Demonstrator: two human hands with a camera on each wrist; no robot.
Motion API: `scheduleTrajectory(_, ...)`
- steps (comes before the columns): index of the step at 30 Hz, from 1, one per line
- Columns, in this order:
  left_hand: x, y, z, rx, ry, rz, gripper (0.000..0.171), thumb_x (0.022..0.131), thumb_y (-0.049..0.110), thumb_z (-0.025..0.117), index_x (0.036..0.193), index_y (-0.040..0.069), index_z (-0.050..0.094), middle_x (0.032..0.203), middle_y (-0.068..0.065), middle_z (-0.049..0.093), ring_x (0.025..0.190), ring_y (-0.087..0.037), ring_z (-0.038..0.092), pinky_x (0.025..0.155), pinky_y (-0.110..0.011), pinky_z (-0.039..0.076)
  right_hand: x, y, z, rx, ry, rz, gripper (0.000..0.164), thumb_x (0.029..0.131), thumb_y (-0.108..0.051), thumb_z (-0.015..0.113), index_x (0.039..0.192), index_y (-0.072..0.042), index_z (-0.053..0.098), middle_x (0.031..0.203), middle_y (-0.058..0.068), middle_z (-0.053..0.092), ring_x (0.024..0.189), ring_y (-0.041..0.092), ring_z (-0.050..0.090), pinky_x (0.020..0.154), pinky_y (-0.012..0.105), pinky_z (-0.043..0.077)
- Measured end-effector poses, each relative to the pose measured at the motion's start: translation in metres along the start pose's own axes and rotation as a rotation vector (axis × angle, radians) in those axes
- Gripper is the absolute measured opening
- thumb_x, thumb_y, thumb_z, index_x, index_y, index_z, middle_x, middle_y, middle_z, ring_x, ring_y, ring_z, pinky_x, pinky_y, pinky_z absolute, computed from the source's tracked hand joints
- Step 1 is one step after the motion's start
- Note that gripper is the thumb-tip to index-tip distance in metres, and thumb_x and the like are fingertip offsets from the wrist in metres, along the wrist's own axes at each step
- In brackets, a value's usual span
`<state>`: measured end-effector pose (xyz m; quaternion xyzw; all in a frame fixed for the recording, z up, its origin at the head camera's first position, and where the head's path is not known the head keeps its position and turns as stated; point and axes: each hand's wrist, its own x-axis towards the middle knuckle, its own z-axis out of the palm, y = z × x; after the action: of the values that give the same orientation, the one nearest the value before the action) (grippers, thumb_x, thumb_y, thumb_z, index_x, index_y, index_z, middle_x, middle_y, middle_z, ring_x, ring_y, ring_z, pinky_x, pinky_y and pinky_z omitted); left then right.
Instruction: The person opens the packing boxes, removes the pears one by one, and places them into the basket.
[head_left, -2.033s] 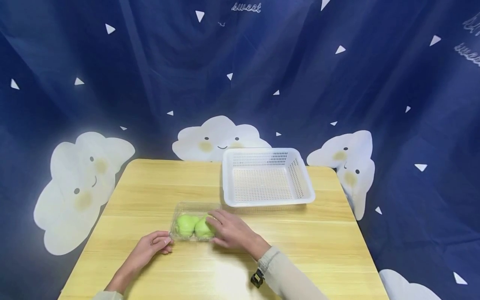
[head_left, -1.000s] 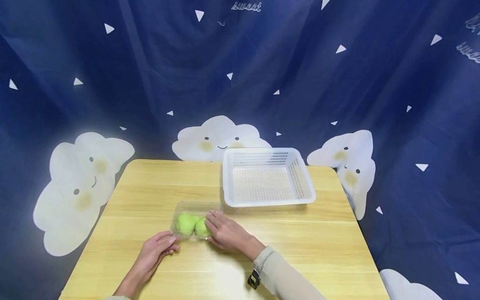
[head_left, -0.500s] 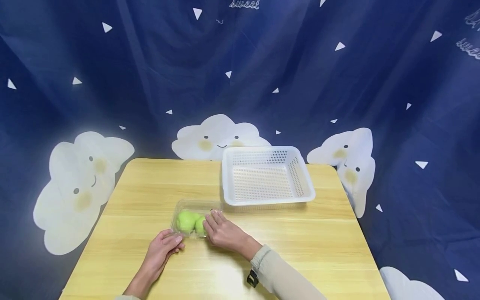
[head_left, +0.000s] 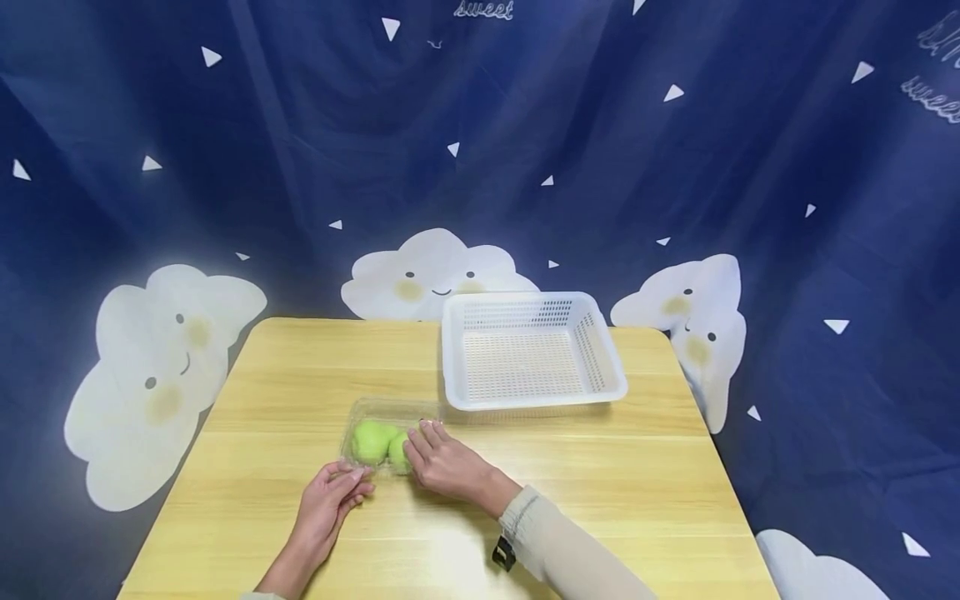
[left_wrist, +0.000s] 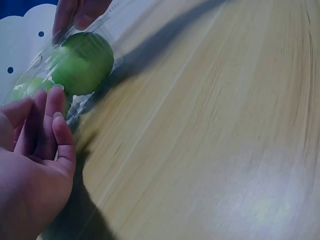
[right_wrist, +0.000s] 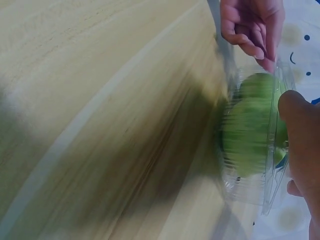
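Observation:
A clear plastic clamshell box [head_left: 390, 408] lies on the table with green fruits inside, one at left [head_left: 371, 443] and another partly hidden on the right [head_left: 398, 454]. My left hand [head_left: 324, 510] pinches the box's near left edge between thumb and fingers. At the opposite end, my right hand [head_left: 456, 473] grips the box, its fingers over the top and the thumb at the near rim. The right wrist view shows that thumb [right_wrist: 295, 107] against the protruding plastic rim [right_wrist: 270, 192]. From the left wrist, a round fruit [left_wrist: 85, 62] shows through the plastic.
Behind and right of the box stands a white perforated plastic basket [head_left: 450, 367] with nothing in it. Both stand on a light wooden table [head_left: 600, 492]. A dark blue curtain [head_left: 300, 108] with clouds hangs behind the table's far edge.
My left hand has slid to the right along the near edge of the box. The right hand has shifted slightly left over the right-hand fruit. The box has barely moved.

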<state>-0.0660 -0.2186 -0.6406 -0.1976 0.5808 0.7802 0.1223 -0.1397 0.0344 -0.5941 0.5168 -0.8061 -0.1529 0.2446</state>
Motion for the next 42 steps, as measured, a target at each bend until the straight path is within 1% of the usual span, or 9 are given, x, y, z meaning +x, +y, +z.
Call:
scheduleTrajectory(8, -0.001, -0.004, -0.002, -0.034, -0.025, 0.041, 0.03, 0.107, 0.026, 0.059, 0.127, 0.01, 0.044, 0.112, 0.007, 0.079, 0.093, -0.01, 0.076, 0.082, -0.022, 0.063, 0.001, 0.0, 0.0, -0.005, -0.016, -0.012, 0.039, 0.108, -0.028, 0.045, 0.133, -0.006, 0.064, 0.133, 0.01, 0.072, 0.123, 0.029, 0.07, 0.107, 0.039, 0.06)
scheduleTrajectory(15, -0.002, -0.007, -0.004, -0.046, -0.046, 0.121, 0.025, 0.108, 0.023, 0.056, 0.125, 0.007, 0.046, 0.112, 0.004, 0.077, 0.095, -0.011, 0.076, 0.085, -0.022, 0.064, 0.003, -0.001, -0.001, -0.004, -0.018, -0.021, 0.038, 0.108, -0.029, 0.048, 0.134, -0.006, 0.064, 0.134, 0.009, 0.072, 0.123, 0.028, 0.071, 0.107, 0.039, 0.059)
scheduleTrajectory(20, -0.002, -0.012, -0.003, -0.121, -0.052, 0.196, 0.012, 0.109, 0.016, 0.053, 0.117, 0.007, 0.051, 0.105, 0.002, 0.076, 0.097, -0.012, 0.076, 0.089, -0.024, 0.063, 0.003, -0.002, 0.0, 0.005, -0.002, -0.026, 0.037, 0.108, -0.029, 0.048, 0.133, -0.006, 0.063, 0.133, 0.009, 0.073, 0.122, 0.028, 0.071, 0.107, 0.039, 0.06)
scheduleTrajectory(23, -0.001, -0.015, -0.001, -0.169, -0.04, 0.229, 0.005, 0.109, 0.012, 0.051, 0.111, 0.008, 0.054, 0.101, 0.002, 0.076, 0.098, -0.012, 0.076, 0.092, -0.025, 0.063, 0.004, -0.002, 0.001, 0.002, 0.016, -0.029, 0.037, 0.109, -0.029, 0.047, 0.131, -0.006, 0.064, 0.131, 0.009, 0.074, 0.121, 0.028, 0.072, 0.106, 0.039, 0.06)
scheduleTrajectory(26, 0.001, -0.017, 0.001, -0.195, -0.023, 0.239, 0.005, 0.109, 0.008, 0.051, 0.107, 0.009, 0.056, 0.097, 0.002, 0.076, 0.098, -0.012, 0.077, 0.093, -0.025, 0.064, 0.004, -0.001, 0.002, 0.003, 0.023, -0.036, 0.038, 0.109, -0.028, 0.045, 0.133, -0.006, 0.064, 0.131, 0.01, 0.074, 0.121, 0.029, 0.072, 0.106, 0.04, 0.06)
scheduleTrajectory(30, 0.002, -0.019, 0.002, -0.195, -0.011, 0.232, 0.005, 0.108, 0.008, 0.052, 0.106, 0.009, 0.057, 0.096, 0.002, 0.076, 0.096, -0.012, 0.077, 0.094, -0.026, 0.064, 0.006, 0.002, 0.001, 0.006, 0.021, -0.045, 0.037, 0.111, -0.024, 0.041, 0.132, -0.005, 0.064, 0.129, 0.01, 0.074, 0.12, 0.028, 0.072, 0.106, 0.039, 0.06)
scheduleTrajectory(35, 0.002, -0.02, 0.005, -0.17, -0.004, 0.245, 0.004, 0.108, 0.007, 0.053, 0.108, 0.005, 0.056, 0.096, 0.002, 0.076, 0.096, -0.014, 0.077, 0.094, -0.026, 0.064, 0.01, 0.008, -0.002, -0.005, 0.032, -0.061, 0.033, 0.111, -0.018, 0.035, 0.122, -0.007, 0.064, 0.12, 0.008, 0.077, 0.115, 0.024, 0.075, 0.103, 0.036, 0.062)
scheduleTrajectory(38, 0.002, -0.022, 0.006, -0.171, -0.003, 0.264, 0.004, 0.108, 0.006, 0.052, 0.107, 0.004, 0.055, 0.096, 0.001, 0.076, 0.096, -0.015, 0.078, 0.093, -0.026, 0.064, 0.013, 0.012, -0.005, -0.01, 0.038, -0.062, 0.027, 0.109, -0.017, 0.039, 0.115, -0.011, 0.065, 0.111, 0.003, 0.077, 0.108, 0.019, 0.076, 0.101, 0.033, 0.062)
scheduleTrajectory(42, 0.003, -0.023, 0.006, -0.168, -0.015, 0.282, 0.006, 0.108, 0.006, 0.051, 0.107, 0.003, 0.056, 0.096, 0.0, 0.077, 0.097, -0.015, 0.078, 0.094, -0.027, 0.064, 0.017, 0.019, -0.009, 0.02, 0.035, -0.071, 0.021, 0.107, -0.016, 0.044, 0.112, -0.012, 0.065, 0.107, 0.0, 0.077, 0.103, 0.015, 0.075, 0.099, 0.029, 0.063)
